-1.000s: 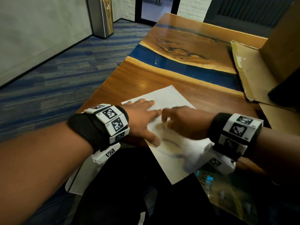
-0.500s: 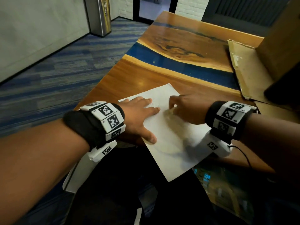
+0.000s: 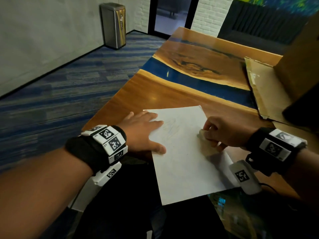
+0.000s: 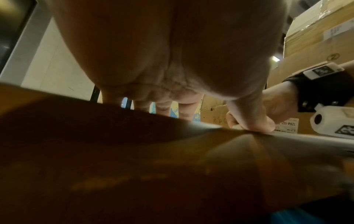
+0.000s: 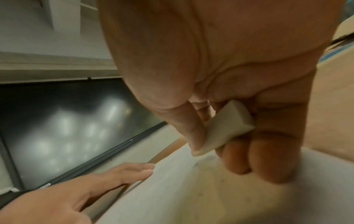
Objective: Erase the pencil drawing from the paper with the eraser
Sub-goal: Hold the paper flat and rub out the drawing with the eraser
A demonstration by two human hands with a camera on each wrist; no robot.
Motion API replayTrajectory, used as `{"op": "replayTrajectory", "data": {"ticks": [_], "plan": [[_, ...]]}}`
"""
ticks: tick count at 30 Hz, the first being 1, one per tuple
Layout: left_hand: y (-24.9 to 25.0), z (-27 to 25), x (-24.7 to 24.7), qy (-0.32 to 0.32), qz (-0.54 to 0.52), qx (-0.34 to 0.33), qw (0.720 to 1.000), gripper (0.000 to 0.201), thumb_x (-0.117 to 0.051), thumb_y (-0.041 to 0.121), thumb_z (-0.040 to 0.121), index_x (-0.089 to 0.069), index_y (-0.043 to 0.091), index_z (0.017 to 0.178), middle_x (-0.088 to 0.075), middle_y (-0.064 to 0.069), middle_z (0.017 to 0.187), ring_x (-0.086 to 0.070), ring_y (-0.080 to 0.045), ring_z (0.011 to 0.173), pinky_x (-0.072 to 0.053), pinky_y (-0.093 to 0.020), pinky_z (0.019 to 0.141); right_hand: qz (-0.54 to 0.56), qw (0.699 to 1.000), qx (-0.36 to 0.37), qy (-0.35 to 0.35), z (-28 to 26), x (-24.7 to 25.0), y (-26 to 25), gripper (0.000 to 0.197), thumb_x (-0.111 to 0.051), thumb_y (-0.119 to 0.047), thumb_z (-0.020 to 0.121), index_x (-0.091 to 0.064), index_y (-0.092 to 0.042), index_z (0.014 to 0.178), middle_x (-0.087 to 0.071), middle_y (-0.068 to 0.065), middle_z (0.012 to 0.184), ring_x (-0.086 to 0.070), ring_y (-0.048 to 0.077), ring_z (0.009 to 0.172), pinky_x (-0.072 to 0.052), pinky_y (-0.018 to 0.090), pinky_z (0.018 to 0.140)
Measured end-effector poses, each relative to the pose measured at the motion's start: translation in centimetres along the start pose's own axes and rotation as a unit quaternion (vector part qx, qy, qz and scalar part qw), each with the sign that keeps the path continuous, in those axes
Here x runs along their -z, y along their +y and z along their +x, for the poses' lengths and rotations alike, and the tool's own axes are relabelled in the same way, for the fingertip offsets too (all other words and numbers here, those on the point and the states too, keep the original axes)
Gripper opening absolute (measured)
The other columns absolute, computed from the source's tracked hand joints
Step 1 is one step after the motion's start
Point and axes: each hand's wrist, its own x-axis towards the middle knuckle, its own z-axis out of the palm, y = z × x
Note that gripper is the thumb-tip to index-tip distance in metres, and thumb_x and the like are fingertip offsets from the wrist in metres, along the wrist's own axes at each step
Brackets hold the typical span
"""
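Note:
A white sheet of paper (image 3: pixel 183 159) lies on the wooden table (image 3: pixel 138 94), its near corner hanging past the table's edge. A faint pencil drawing (image 3: pixel 170 127) shows near the sheet's far left part. My left hand (image 3: pixel 143 131) lies flat with straight fingers on the paper's left edge, thumb pressing the sheet. My right hand (image 3: pixel 219 133) is at the paper's right edge and pinches a white eraser (image 5: pixel 224 128) between thumb and fingers, its lower corner at or just above the paper (image 5: pixel 191 189). The eraser (image 3: pixel 201 132) sits to the right of the drawing.
Flattened cardboard (image 3: pixel 259 87) and a large cardboard box (image 3: pixel 300 66) occupy the table's right side. A blue resin strip (image 3: pixel 198 81) crosses the tabletop beyond the paper. A steel bin (image 3: pixel 114 25) stands on the carpet at the far left.
My right hand with the eraser has moved from the middle of the sheet, beside the left fingertips, out to the paper's right edge. The left hand still holds the sheet down.

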Motion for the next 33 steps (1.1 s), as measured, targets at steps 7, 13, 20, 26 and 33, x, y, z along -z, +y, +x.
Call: {"op": "replayTrajectory", "data": {"ticks": [7,13,20,26,33], "plan": [[1.3,0.1,-0.3,-0.002,-0.003,-0.001,1.000,0.110,-0.046,0.094,0.065,-0.011,0.043,0.156,0.005,0.014,0.167,0.013,-0.014,0.153,0.004,-0.066,0.117,-0.087,0.982,0.167,-0.010,-0.2,-2.1,-4.8,0.014,-0.055,-0.035,0.098,-0.055,-0.025,0.108,-0.063,-0.006,0.095,-0.058,0.011,0.079,-0.044,0.024,0.065],[1.4,0.1,-0.2,-0.008,-0.016,-0.002,1.000,0.110,-0.049,0.093,0.066,-0.011,0.042,0.156,0.008,0.014,0.167,0.014,-0.013,0.152,0.005,-0.068,0.115,-0.186,0.964,0.192,0.013,1.3,-3.6,-6.1,0.014,-0.051,-0.025,0.099,-0.049,-0.020,0.112,-0.060,0.004,0.109,-0.055,0.025,0.095,-0.049,0.039,0.083],[1.5,0.4,0.3,-0.030,-0.008,-0.007,0.999,0.110,-0.051,0.091,0.067,-0.010,0.042,0.157,0.009,0.012,0.167,0.013,-0.016,0.153,0.002,-0.073,0.113,-0.211,0.951,0.227,-0.001,1.4,-3.6,-6.6,0.015,-0.053,-0.024,0.098,-0.052,-0.021,0.113,-0.057,0.001,0.107,-0.057,0.024,0.097,-0.049,0.039,0.084],[1.7,0.3,1.0,-0.037,-0.018,-0.012,0.999,0.107,-0.057,0.087,0.068,-0.017,0.041,0.155,0.006,0.013,0.167,0.011,-0.016,0.153,-0.002,-0.074,0.112,-0.193,0.933,0.299,-0.047,0.7,-4.8,-7.5,0.021,-0.056,-0.017,0.098,-0.055,-0.020,0.119,-0.046,-0.011,0.101,-0.048,0.010,0.087,-0.037,0.016,0.069],[1.7,0.3,0.8,-0.034,-0.013,-0.018,0.999,0.105,-0.056,0.088,0.068,-0.016,0.046,0.155,0.006,0.013,0.167,0.011,-0.018,0.153,-0.001,-0.075,0.111,-0.203,0.938,0.279,-0.029,0.8,-4.5,-7.4,0.024,-0.055,-0.019,0.098,-0.054,-0.019,0.122,-0.051,-0.006,0.108,-0.050,0.014,0.093,-0.041,0.027,0.080]]}}
